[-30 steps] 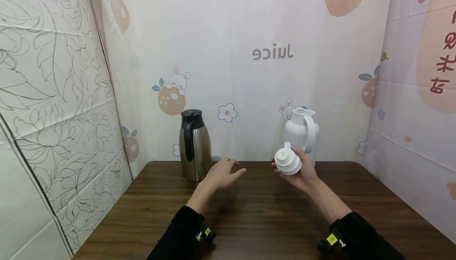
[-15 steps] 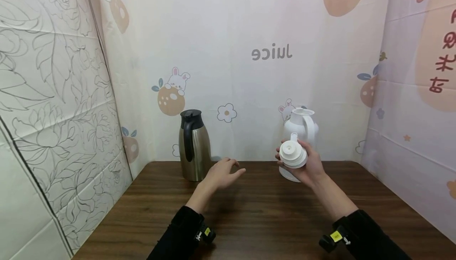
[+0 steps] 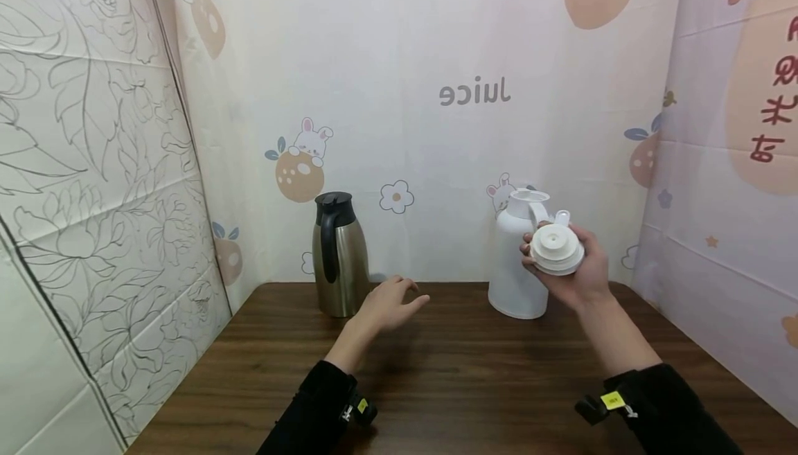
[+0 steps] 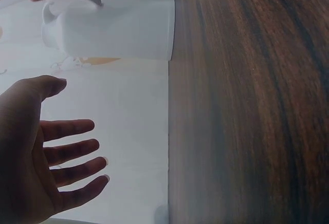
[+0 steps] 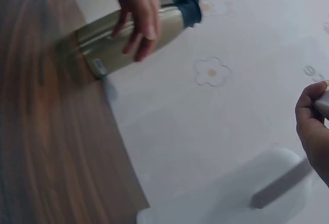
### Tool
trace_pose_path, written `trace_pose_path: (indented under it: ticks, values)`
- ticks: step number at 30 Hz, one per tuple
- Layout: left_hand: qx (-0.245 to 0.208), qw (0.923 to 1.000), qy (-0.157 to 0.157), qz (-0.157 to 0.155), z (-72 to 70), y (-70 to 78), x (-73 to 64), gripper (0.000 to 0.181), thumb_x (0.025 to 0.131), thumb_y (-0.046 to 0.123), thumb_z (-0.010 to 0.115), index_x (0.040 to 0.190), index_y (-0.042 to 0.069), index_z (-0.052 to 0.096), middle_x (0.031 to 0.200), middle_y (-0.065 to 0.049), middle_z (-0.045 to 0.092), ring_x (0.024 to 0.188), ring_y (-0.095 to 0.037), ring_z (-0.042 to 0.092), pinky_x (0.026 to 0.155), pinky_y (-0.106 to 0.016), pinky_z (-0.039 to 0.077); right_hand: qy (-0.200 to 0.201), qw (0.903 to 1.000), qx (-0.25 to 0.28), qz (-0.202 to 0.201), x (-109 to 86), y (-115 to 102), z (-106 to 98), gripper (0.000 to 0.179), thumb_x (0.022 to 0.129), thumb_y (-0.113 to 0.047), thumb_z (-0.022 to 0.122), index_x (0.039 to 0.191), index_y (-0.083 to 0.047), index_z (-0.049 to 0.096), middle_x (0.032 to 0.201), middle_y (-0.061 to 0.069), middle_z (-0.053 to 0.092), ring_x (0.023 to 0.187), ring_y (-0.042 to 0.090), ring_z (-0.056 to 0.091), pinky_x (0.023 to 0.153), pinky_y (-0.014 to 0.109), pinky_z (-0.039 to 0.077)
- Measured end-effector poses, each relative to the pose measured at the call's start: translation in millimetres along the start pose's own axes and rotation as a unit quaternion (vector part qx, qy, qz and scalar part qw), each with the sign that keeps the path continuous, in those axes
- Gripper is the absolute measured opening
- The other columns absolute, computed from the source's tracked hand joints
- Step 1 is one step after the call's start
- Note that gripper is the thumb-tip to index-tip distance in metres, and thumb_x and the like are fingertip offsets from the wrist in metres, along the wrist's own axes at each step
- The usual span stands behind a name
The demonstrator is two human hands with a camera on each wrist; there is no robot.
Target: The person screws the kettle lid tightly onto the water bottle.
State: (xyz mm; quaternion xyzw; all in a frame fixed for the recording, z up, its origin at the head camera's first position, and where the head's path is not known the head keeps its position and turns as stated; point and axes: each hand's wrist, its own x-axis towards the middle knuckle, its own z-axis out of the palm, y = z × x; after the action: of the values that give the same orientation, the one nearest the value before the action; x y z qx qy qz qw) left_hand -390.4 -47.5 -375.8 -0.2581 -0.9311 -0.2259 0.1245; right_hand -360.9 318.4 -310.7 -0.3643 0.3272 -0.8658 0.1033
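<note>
My right hand (image 3: 586, 278) grips a white stepped stopper lid (image 3: 557, 248) with a small tab pointing up, its round stepped side facing the head camera. Behind and to the left of that hand stands a white thermos jug (image 3: 514, 271), upright, with its mouth uncovered; part of its handle is hidden by the hand and lid. My left hand (image 3: 388, 305) hovers over the table with relaxed fingers and holds nothing. Its fingers (image 4: 72, 152) spread apart in the left wrist view. Just left of it stands a gold steel thermos jug (image 3: 351, 261) with black top and handle.
The dark wooden table (image 3: 436, 386) runs up to a printed cloth backdrop (image 3: 436, 150) behind both jugs. Cloth walls (image 3: 112, 164) close in at left and right. Each wrist carries a small black camera (image 3: 361, 410) over a black sleeve.
My right hand has carried the lid to the right and slightly up, away from in front of the white jug, uncovering more of its body. The left hand stays put.
</note>
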Motion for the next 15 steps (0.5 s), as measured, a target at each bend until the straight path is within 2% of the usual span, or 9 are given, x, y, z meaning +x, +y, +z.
trace_pose_path:
  ticks: [5,15]
  values:
    - [0.007,1.0000,0.000,0.001,2.4,-1.2,0.7,0.054,0.108,0.057,0.053,0.132,0.012,0.070,0.133,-0.009,0.065,0.120,-0.028,0.065,0.099,-0.047,0.054,-0.017,0.9983,0.047,-0.029,-4.3,-15.7,-9.6,0.044,0.114,-0.034,0.032,0.137,0.001,0.045,0.124,0.030,0.062,0.113,0.043,0.063,0.100,0.052,0.051]
    - [0.005,1.0000,-0.001,-0.001,2.5,0.7,1.8,0.053,0.108,0.056,0.053,0.132,0.012,0.070,0.133,-0.010,0.065,0.121,-0.028,0.065,0.099,-0.047,0.054,-0.001,0.9949,0.084,-0.056,-10.0,-35.4,-21.2,0.040,0.108,-0.026,0.045,0.133,0.005,0.049,0.123,0.034,0.063,0.113,0.045,0.061,0.100,0.054,0.052]
